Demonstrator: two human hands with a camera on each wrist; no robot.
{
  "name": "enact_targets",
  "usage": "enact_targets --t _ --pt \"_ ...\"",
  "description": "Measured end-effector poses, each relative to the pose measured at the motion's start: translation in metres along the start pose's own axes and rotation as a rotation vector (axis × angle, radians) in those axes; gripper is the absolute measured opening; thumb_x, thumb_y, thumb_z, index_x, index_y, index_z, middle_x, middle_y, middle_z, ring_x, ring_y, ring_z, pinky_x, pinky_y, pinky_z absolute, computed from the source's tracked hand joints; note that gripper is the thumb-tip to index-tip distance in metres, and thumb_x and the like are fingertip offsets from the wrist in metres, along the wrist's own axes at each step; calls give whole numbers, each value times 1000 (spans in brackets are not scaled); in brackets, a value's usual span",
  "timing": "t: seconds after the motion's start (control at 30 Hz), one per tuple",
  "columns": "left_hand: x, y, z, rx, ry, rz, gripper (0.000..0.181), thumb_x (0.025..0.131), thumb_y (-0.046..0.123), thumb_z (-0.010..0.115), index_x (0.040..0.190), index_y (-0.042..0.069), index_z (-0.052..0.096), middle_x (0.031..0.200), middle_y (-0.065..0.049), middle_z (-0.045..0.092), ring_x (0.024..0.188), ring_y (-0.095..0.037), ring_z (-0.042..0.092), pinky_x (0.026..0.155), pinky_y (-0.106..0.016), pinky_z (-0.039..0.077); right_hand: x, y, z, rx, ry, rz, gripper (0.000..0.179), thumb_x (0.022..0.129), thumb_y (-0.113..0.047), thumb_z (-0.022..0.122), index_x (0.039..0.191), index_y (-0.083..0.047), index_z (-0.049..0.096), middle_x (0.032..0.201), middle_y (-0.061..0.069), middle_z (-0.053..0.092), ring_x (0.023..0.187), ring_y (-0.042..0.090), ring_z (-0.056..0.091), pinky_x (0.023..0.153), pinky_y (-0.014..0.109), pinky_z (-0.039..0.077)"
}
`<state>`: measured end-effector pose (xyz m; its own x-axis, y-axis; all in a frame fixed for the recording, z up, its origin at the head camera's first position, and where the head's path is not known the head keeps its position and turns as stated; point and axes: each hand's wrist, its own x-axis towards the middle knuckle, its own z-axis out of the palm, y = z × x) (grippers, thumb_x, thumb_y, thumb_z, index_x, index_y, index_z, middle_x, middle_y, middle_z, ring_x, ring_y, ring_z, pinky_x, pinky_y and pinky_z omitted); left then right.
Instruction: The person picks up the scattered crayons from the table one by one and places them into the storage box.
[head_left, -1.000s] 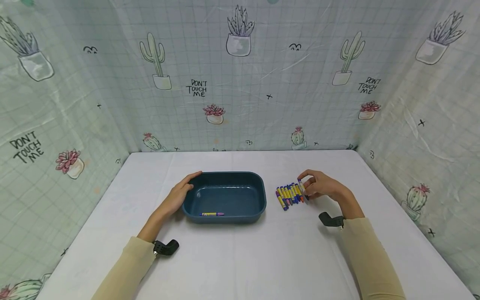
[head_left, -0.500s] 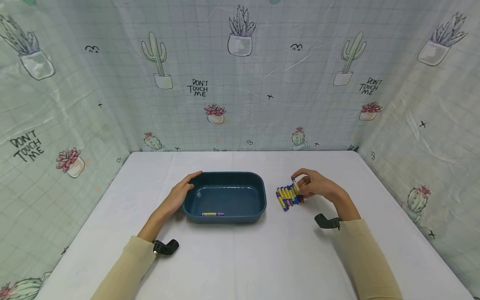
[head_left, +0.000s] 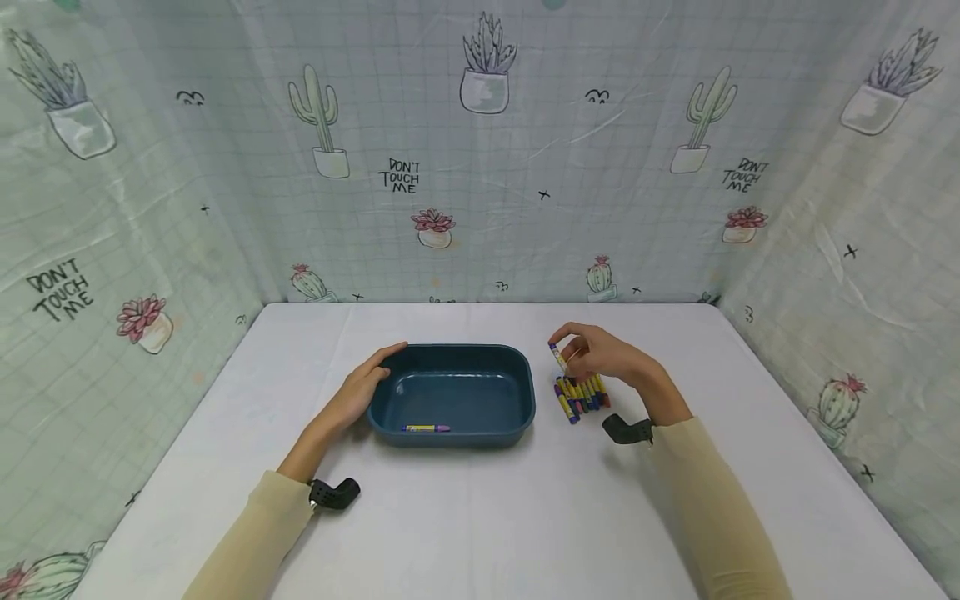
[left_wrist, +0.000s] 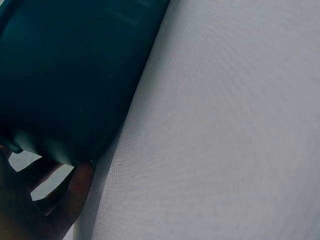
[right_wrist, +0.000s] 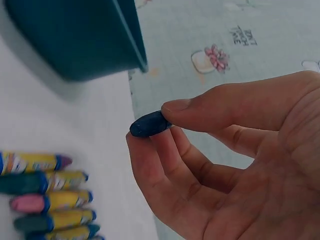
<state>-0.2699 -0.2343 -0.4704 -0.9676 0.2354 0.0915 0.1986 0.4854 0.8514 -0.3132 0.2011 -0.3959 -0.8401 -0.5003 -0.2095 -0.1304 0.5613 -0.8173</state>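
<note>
In the head view my left hand (head_left: 354,395) holds the left end of a dark blue-green plastic box (head_left: 457,438), thumb at the rim and fingers against the far left corner. One crayon (head_left: 426,428) with a yellow wrapper and purple tip lies inside, along the near wall. My right hand (head_left: 603,354) pinches another crayon (head_left: 557,357) between thumb and fingers, raised just above a row of crayons (head_left: 566,403). The right wrist view shows the held crayon's dark blue tip (right_wrist: 149,124); the rest of it is hidden by the fingers.
The row of several crayons lies on the white table (head_left: 480,517), just right of the box. A cloth backdrop (head_left: 510,242) printed with cacti stands behind and at both sides. Black wrist cameras (head_left: 334,494) sit on both wrists.
My right hand has lifted the crayon from the right end of the row and carried it left over the row, toward the box. The left hand and the box have kept their places.
</note>
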Motion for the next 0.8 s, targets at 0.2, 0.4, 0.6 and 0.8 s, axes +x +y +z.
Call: enact_targets --t 0.2,0.4,0.6,0.8 --pt "-1 -1 0 13 2 -12 54 108 14 32 160 24 39 170 -7 31 160 -37 20 127 -66 15 11 -31 6 -50 -68 -64 53 90 -2 63 141 -8 54 129 29 61 98 29 68 84 39 61" --pt "-1 -2 -1 13 4 -9 54 108 14 32 160 24 39 170 -7 31 160 -37 20 127 -66 14 27 -62 18 -93 -147 -103 50 92 0 61 141 -10 56 130 31 61 96 35 71 82 38 62" --pt "0 -1 -1 7 6 -12 54 108 14 33 160 25 40 170 -7 32 160 -37 20 127 -65 14 49 -86 33 -126 -262 -127 53 90 4 58 142 -5 55 127 32 63 96 40 67 75 37 59" --pt "1 0 0 4 1 -22 54 108 16 30 161 26 38 171 -7 30 161 -36 20 128 -65 13 74 -97 53 -127 -446 -197 55 88 9 56 142 2 52 122 36 61 85 30 61 75 43 52"
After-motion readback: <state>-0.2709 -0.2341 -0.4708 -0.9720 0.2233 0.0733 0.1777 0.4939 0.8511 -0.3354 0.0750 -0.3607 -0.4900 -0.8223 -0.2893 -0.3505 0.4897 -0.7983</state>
